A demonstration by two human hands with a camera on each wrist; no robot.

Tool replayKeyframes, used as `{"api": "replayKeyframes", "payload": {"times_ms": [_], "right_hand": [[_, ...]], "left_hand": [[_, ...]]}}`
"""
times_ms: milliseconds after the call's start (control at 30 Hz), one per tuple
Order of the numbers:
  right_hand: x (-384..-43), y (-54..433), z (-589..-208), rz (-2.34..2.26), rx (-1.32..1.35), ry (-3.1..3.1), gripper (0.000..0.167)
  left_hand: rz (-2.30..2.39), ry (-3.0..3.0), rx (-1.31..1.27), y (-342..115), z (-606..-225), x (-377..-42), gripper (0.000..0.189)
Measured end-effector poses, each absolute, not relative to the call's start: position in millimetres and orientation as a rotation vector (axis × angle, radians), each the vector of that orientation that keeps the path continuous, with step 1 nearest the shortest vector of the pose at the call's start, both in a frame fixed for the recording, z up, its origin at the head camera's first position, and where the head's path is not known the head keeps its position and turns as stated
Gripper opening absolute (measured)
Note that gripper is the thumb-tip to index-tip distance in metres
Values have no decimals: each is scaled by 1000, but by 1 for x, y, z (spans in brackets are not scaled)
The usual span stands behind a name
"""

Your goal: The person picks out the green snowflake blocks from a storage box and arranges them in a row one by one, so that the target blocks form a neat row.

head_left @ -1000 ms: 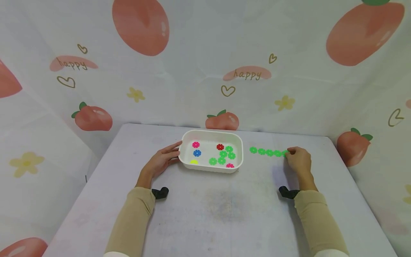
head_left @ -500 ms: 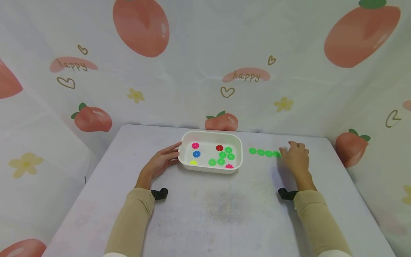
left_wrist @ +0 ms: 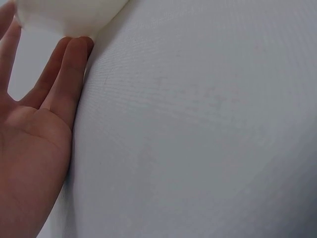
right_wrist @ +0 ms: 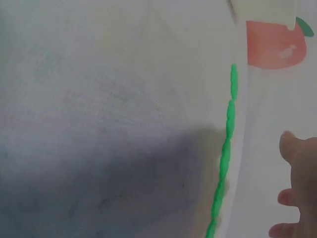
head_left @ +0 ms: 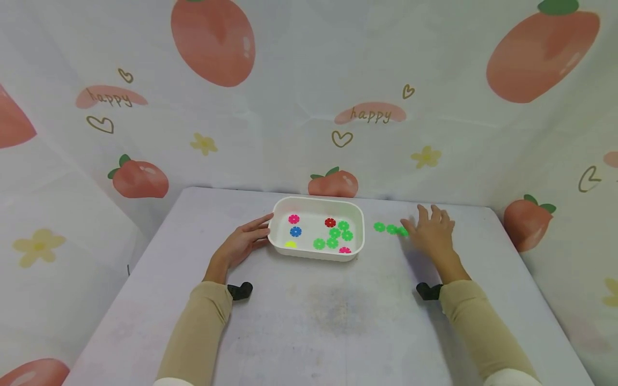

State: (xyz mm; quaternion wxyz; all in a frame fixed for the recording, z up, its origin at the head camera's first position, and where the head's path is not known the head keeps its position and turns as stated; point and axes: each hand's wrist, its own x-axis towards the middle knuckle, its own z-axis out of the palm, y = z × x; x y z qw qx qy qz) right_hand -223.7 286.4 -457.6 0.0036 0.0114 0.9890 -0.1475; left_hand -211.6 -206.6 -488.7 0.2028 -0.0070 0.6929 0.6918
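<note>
My left hand [head_left: 237,245] touches the left end of a white plastic tray [head_left: 316,254] with outstretched fingers; the left wrist view shows its fingertips against the tray wall [left_wrist: 74,17]. Inside the tray lie several green notched discs [head_left: 319,244], a blue one [head_left: 295,231], a dark red one [head_left: 330,222], a yellow one [head_left: 291,244] and two pink ones. Right of the tray runs a row of green discs [head_left: 380,227]. Above its right end hovers my right hand [head_left: 432,236], fingers spread and holding nothing. That hand hides part of the row, which shows whole-length in the right wrist view [right_wrist: 225,156].
A white table [head_left: 289,332] carries everything, with a dark smudge near its middle. Behind it hangs a fabric backdrop [head_left: 289,107] printed with peaches, hearts and flowers. Each wrist wears a black mount [head_left: 240,291].
My right hand has let go of the green disc at the row's right end, spread its fingers and moved left above the row. The left hand and tray stay in place.
</note>
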Motion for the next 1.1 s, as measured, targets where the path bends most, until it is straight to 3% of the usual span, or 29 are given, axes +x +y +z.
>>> {"api": "replayKeyframes", "payload": {"times_ms": [1100], "right_hand": [[-217,201,-430,-317,-307,3131,80]], "left_hand": [[1937,1921,-9,-206,-486,-210,56]]}}
